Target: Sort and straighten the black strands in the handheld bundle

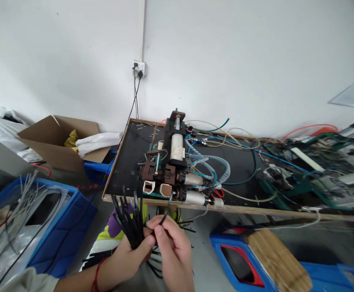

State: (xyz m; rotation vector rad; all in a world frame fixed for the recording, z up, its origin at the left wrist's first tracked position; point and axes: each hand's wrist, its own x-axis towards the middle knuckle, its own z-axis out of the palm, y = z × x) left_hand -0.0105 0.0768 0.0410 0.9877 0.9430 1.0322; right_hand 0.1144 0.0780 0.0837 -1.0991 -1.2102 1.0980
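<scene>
My left hand [134, 253] is closed round a bundle of black cables [131, 223], whose ends fan upward while more strands hang below the fist. A red string circles that wrist. Close beside it, my right hand [173, 247] pinches a single black cable [167, 209] between thumb and fingers, its tip pointing up toward the bench edge. Just beyond the fingertips stands a pneumatic machine [177, 146] with brown metal jaws and two small white-edged blocks at its front. Whether the pinched cable is apart from the bundle lower down is hidden by the fingers.
The black bench [240, 194] has a wooden rim and carries air hoses [222, 166] and a second, blurred green-framed machine [310, 170]. At left are a blue crate [64, 227] of pale cables and a cardboard box [58, 150]. A wooden stool [278, 259] and a blue bin [225, 259] stand below right.
</scene>
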